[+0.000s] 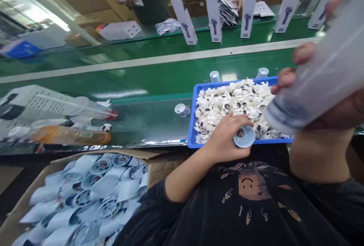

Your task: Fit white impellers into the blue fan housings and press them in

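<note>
While the bottle (321, 67) partly hides the blue tray (192, 124), cups (215, 77) stand behind.

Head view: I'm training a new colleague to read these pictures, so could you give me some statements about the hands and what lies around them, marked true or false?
1. The left hand holds a light blue cup-shaped part. True.
2. The right hand holds nothing. False: it grips a cloudy, bottle-shaped container, held tilted.
3. The blue tray holds many white finned parts. True.
4. The open cardboard box is to the right of the tray. False: it is to the left, filled with light blue housings.
5. A small pale cup is outside the tray, to its left. True.
</note>
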A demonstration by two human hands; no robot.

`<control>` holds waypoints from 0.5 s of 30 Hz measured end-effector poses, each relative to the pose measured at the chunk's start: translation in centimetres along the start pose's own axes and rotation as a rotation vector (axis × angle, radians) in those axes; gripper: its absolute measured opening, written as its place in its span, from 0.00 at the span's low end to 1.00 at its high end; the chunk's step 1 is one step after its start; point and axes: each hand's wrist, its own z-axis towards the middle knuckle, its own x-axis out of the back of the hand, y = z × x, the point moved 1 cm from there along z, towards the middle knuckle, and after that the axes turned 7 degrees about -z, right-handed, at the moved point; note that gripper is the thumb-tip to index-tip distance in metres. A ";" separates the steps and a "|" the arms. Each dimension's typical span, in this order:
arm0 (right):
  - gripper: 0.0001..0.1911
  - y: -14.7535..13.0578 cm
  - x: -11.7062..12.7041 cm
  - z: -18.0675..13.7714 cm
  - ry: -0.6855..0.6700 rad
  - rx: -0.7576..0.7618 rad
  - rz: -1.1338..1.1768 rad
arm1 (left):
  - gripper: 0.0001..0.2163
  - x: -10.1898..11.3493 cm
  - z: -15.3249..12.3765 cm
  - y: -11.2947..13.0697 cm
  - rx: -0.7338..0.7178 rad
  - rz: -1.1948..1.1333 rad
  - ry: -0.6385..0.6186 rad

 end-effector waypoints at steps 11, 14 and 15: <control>0.38 0.7 -0.3 -1.1 0.074 -0.166 0.415 | 0.11 -3.0 3.0 2.1 -0.069 0.003 0.065; 0.42 -0.1 -0.7 -0.9 0.149 -0.197 0.410 | 0.11 -3.2 3.2 2.3 -0.075 0.006 0.084; 0.40 -0.2 -0.8 -0.8 0.176 -0.207 0.424 | 0.11 -3.3 3.3 2.3 -0.072 0.005 0.091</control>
